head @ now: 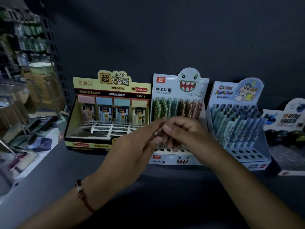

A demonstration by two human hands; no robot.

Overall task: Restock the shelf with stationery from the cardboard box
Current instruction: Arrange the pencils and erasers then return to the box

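Both hands meet in front of the white monster-face pencil display box (178, 86) on the dark shelf (115, 176). My left hand (137, 146) and my right hand (183, 131) together hold a small bunch of brownish mechanical pencils (160, 129), mostly hidden by the fingers. The display holds green and brown pencils in its back rows (176, 106); empty holes (166, 150) show along its front row below my hands. The cardboard box is not in view.
A yellow lead-refill display (109, 103) stands left of the monster box, with empty white slots in front. A cartoon pen display (237, 123) and a gyro eraser box (287, 128) stand to the right. Wire racks and clutter (24, 104) fill the left.
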